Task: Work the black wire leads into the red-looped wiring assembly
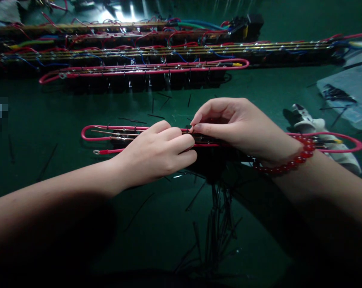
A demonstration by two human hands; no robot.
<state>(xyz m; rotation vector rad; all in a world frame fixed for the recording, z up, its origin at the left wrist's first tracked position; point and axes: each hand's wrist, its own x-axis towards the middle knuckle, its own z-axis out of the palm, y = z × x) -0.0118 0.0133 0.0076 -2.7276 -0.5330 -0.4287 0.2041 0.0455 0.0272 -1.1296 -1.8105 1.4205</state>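
Note:
A long wired strip assembly (pixel 121 135) with a pink wire looped around it lies across the green table (pixel 63 120) in front of me. My left hand (pixel 159 152) rests on its middle with fingers curled down over the strip, gripping it. My right hand (pixel 235 124), with a red bead bracelet (pixel 291 162) on the wrist, pinches thumb and forefinger together right at the strip's top edge, touching my left fingertips; what it pinches is too small to make out. The pink wire loop (pixel 353 145) continues out to the right past my wrist.
Several finished wired strips (pixel 145 68) lie in rows along the far side. Loose black cable ties (pixel 217 224) are piled near the front edge. A white glove (pixel 313 124) and a clear bag (pixel 349 92) sit at the right.

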